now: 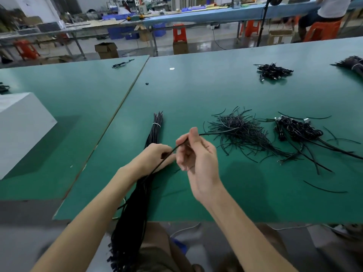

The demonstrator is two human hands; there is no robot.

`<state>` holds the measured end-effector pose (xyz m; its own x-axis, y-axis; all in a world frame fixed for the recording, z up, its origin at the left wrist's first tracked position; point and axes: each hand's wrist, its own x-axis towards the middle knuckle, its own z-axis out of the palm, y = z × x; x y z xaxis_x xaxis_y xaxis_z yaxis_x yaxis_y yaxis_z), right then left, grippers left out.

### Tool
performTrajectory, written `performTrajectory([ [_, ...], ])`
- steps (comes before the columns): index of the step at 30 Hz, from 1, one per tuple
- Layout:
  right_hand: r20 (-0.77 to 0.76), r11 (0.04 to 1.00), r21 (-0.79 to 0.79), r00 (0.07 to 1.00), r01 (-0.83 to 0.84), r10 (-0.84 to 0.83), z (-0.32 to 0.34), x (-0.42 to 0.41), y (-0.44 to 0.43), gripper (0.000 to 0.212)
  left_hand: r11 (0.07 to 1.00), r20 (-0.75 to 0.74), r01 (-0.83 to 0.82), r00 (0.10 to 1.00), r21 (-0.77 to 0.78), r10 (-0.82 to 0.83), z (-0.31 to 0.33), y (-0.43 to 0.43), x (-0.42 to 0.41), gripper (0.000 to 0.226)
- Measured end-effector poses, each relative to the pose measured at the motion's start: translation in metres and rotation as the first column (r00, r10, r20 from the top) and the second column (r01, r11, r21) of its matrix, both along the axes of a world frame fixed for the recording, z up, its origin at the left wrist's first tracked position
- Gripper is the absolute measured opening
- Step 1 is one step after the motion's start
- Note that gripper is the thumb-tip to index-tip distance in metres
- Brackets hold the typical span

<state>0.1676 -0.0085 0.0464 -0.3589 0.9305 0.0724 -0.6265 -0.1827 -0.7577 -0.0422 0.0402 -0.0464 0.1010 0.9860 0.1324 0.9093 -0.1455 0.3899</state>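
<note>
1. Lettering on the white box at 9 o'clock is a faint mark, too small to read. A white band ties the cable bundle near its far tip.
2. At centre frame, the right hand pinches a single black wire between thumb and forefinger, its other fingers loosely curled. The wire runs toward 2 o'clock into a loose pile of short black wire pieces.
3. Just beside it at 9 o'clock, the left hand grips the cable bundle, fingers curled round it. The bundle runs from 12 o'clock back over the near table edge toward 6 o'clock.
4. The green bench mat also holds coiled cables with metal plugs at 3 o'clock and a second heap at 1 o'clock. A stray strand lies at 4 o'clock.
5. A seam running toward 11 o'clock divides this mat from the neighbouring table.
6. Beyond, at 12 o'clock, the workshop shows long benches, orange stools and cardboard boxes. A seated person is at 1 o'clock.
7. Bare mat lies between the hands and the far heap, and also between the right forearm and the stray strand.
</note>
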Motion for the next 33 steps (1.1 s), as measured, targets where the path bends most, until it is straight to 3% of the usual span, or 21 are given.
performTrajectory([
  [6,-0.087,0.999,0.0,0.995,0.041,-0.041,0.017,0.017,0.024,0.05,0.998,-0.027,0.037,0.999,0.059,-0.036,0.016,-0.016,0.017,0.045],
  [8,-0.083,0.999,-0.032,0.996,0.04,-0.043,0.013,0.016,0.028,0.049,1.0,0.169,0.011,0.986,-0.022,-0.007,0.03,-0.026,0.025,0.048],
  [10,-0.064,0.989,-0.123,0.994,0.08,-0.089,0.006,0.021,0.039,0.045,0.993,0.462,0.032,0.886,-0.116,0.026,0.048,-0.037,0.033,0.055],
  [12,-0.042,0.966,-0.218,0.988,0.138,-0.151,-0.003,0.03,0.052,0.038,0.972,0.623,0.135,0.782,-0.192,0.014,0.065,-0.049,0.033,0.062],
  [14,-0.064,0.946,-0.273,0.978,0.173,-0.198,-0.012,0.041,0.062,0.036,0.903,0.709,0.313,0.705,-0.294,-0.013,0.074,-0.061,0.026,0.064],
  [16,-0.1,0.934,-0.304,0.969,0.187,-0.226,-0.02,0.048,0.07,0.036,0.832,0.721,0.432,0.691,-0.349,-0.057,0.077,-0.069,0.024,0.05],
  [18,-0.082,0.935,-0.303,0.972,0.187,-0.221,-0.025,0.052,0.075,0.037,0.855,0.761,0.428,0.645,-0.291,-0.064,0.076,-0.069,0.029,0.034],
  [22,0.113,0.973,-0.205,0.99,0.107,-0.085,-0.032,0.047,0.07,0.033,0.955,0.926,0.257,0.375,-0.151,0.045,0.081,-0.049,0.05,0.035],
  [27,0.317,0.99,-0.136,0.948,0.031,0.014,-0.041,0.038,0.057,0.034,0.975,0.996,0.205,-0.02,-0.084,0.09,0.093,-0.023,0.082,0.034],
  [33,0.449,0.993,-0.112,0.89,-0.031,0.078,-0.056,0.043,0.048,0.03,0.972,0.973,0.202,-0.172,-0.117,0.152,0.074,-0.011,0.109,0.045],
])
